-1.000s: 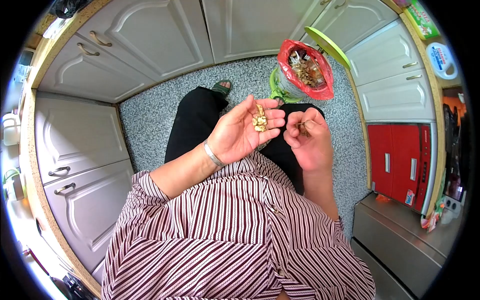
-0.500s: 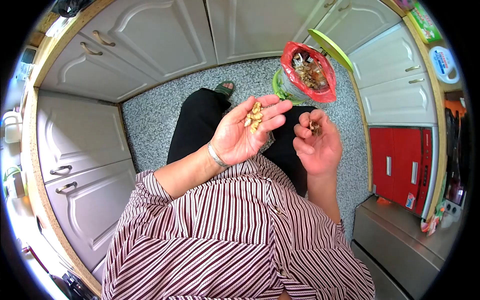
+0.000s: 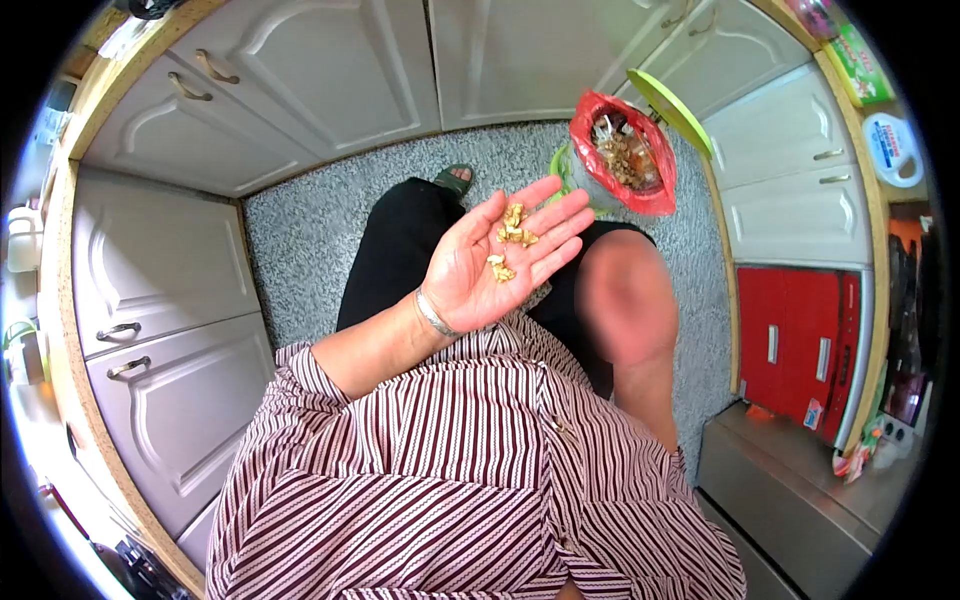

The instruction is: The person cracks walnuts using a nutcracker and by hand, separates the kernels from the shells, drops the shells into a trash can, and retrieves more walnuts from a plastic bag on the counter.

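Observation:
My left hand (image 3: 465, 275) is turned palm up with its fingers stretched out. Pieces of walnut kernel (image 3: 516, 235) rest on it, some at the base of the fingers and a smaller bit lower on the palm. To its right, my right hand (image 3: 630, 300) is raised over my knee and apart from the left. Its fingers are blurred, so whether anything is in them cannot be made out. Beyond the hands stands a bin with a red bag (image 3: 655, 200) as liner, holding walnut shells (image 3: 628, 160) and other waste.
The bin's green lid (image 3: 672, 112) is tipped up behind it. Pale cabinets (image 3: 300, 90) surround the speckled floor (image 3: 310, 230). On the right are a red-fronted unit (image 3: 790, 340) and a white jug (image 3: 893, 150) on the counter. My legs in black trousers (image 3: 395, 240) lie below the hands.
The kernel pieces have spread apart on my left palm. My right hand, which held brown shell bits in its fingertips, has turned and is now blurred. The view has shifted slightly.

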`<state>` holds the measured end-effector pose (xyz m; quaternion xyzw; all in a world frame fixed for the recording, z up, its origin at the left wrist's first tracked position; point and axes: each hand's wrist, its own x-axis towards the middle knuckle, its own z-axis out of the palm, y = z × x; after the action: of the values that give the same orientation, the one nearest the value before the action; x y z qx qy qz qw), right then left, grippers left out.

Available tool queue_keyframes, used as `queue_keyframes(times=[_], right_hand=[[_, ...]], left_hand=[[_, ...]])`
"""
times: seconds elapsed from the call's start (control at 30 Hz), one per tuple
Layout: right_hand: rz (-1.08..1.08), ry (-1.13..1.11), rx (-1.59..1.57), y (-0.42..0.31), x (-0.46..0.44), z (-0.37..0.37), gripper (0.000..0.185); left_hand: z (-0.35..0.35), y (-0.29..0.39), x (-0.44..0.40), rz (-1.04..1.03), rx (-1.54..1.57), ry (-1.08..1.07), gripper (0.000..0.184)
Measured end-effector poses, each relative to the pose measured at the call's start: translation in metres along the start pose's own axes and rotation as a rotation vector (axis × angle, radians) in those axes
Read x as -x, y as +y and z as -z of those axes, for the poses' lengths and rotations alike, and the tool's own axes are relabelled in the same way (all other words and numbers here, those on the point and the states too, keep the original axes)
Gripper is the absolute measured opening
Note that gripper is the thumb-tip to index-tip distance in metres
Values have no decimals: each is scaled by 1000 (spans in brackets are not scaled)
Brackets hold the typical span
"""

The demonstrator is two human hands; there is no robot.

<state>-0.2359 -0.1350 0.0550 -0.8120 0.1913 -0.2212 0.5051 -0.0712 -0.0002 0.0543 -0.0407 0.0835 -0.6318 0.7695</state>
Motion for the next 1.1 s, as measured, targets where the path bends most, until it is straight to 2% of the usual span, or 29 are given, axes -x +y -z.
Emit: queue_keyframes(times=[0.03, 0.1, 0.17, 0.23, 0.27, 0.3, 0.33, 0.4, 0.47, 0.53, 0.6, 0.73, 0.8, 0.87, 0.93, 0.97, 1.0, 1.03, 1.07, 1.1], right_hand=[[169, -21, 384, -2, -3, 3, 12], [222, 14, 437, -11, -3, 0, 9], [71, 13, 367, 9, 5, -1, 15], [58, -23, 399, 18, 8, -1, 23], [-23, -71, 468, 15, -2, -6, 27], [-54, -84, 446, 15, -1, -7, 27], [-101, -91, 365, 18, -2, -9, 28], [-235, -99, 150, 25, 1, -13, 28], [-356, -102, -70, 34, 5, -18, 29], [-457, -101, -259, 43, 5, -22, 30], [-542, -92, -431, 54, 4, -28, 31], [-657, -93, -712, 79, -9, -40, 33], [-698, -101, -838, 92, -16, -46, 34], [-735, -113, -959, 103, -24, -51, 34], [-754, -125, -1046, 115, -31, -53, 35], [-764, -132, -1088, 120, -33, -53, 36], [-774, -135, -1130, 127, -34, -53, 36], [-776, -142, -1169, 133, -36, -52, 37], [-779, -150, -1207, 140, -36, -51, 37], [-779, -155, -1239, 145, -37, -51, 38]], left_hand=[[3, 3, 1, 14, 15, 26, 46], [16, 22, 3, 12, -31, 33, 42], [37, 37, 9, -128, -62, 245, 33], [62, 54, 27, -143, -219, 307, 31], [54, 57, 36, -152, -194, 584, 32], [71, 69, 54, -91, -235, 417, 33], [57, 76, 66, -117, -271, 517, 30], [58, 117, 88, -176, -418, 453, 25], [19, 152, 97, -485, -535, 612, 18], [-20, 205, 109, -696, -550, 582, 15], [-68, 265, 129, -742, -854, 427, 15], [-188, 369, 122, -1162, -1046, 419, 16], [-239, 427, 116, -1221, -1297, 409, 17], [-283, 468, 107, -1277, -1577, 501, 19], [-309, 507, 92, -1420, -2049, 706, 21], [-315, 536, 85, -1481, -2416, 857, 20], [-320, 548, 80, -1483, -2418, 850, 20], [-325, 559, 75, -1154, -2766, 1076, 18], [-328, 568, 70, -733, -3068, 1299, 17], [-326, 574, 67, -553, -3126, 1309, 17]])
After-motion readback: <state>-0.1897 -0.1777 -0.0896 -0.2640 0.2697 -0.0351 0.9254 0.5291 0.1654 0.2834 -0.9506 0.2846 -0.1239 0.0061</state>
